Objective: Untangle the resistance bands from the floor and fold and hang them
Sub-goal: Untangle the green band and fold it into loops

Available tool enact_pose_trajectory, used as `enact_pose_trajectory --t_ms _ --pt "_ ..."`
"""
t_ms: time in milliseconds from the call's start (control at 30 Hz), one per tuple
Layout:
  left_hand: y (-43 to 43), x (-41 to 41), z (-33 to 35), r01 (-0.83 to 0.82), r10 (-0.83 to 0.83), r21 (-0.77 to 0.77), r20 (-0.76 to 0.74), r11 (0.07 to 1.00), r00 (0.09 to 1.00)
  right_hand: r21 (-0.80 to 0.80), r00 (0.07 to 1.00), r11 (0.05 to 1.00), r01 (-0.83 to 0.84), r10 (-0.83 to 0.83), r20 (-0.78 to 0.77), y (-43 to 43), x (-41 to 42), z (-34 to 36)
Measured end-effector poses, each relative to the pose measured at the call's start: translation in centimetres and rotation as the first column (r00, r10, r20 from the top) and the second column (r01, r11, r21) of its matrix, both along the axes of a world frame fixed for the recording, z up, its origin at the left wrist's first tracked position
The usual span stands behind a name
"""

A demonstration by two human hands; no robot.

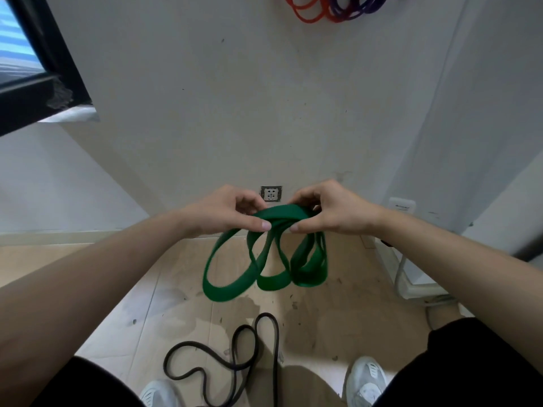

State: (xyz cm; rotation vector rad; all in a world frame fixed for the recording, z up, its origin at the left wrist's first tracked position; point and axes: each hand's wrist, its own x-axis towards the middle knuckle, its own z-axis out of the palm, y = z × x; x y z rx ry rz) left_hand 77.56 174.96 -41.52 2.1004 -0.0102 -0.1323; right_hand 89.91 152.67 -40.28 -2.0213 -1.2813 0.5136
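Note:
A wide green resistance band (232,284) hangs in several folded loops at chest height in front of the wall. My left hand (226,211) pinches its top from the left, thumb over the band. My right hand (329,208) pinches the same top from the right. A thin black band (235,353) lies in loose curves on the floor between my shoes. High on the wall hang an orange-red band (308,13) and a purple band (357,8), both cut off by the top edge of the view.
A wall socket (270,193) sits just behind my hands. A dark window frame (50,83) juts in at the upper left. A white unit with a cable (411,277) stands on the floor at the right. My white shoes (367,380) stand on stained beige tiles.

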Motion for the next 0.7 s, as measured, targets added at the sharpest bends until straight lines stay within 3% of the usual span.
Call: enact_pose_trajectory --t_ms 333,567,700 --pt "-3.4 -0.6 -2.0 -0.053 0.055 -0.018 0.1 0.998 0.993 0.214 0.968 0.97 0.114 -0.06 -0.242 -0.5 -0.3 0.3" --pt "-3.5 0.2 -1.4 -0.2 0.234 -0.205 0.157 0.958 0.959 0.28 0.932 0.935 0.216 -0.112 -0.344 -1.7 1.2 1.3" --pt "-3.1 0.6 0.9 -0.239 0.333 -0.377 0.208 0.895 0.92 0.181 0.961 0.97 0.163 -0.115 -0.25 -2.6 2.0 2.1"
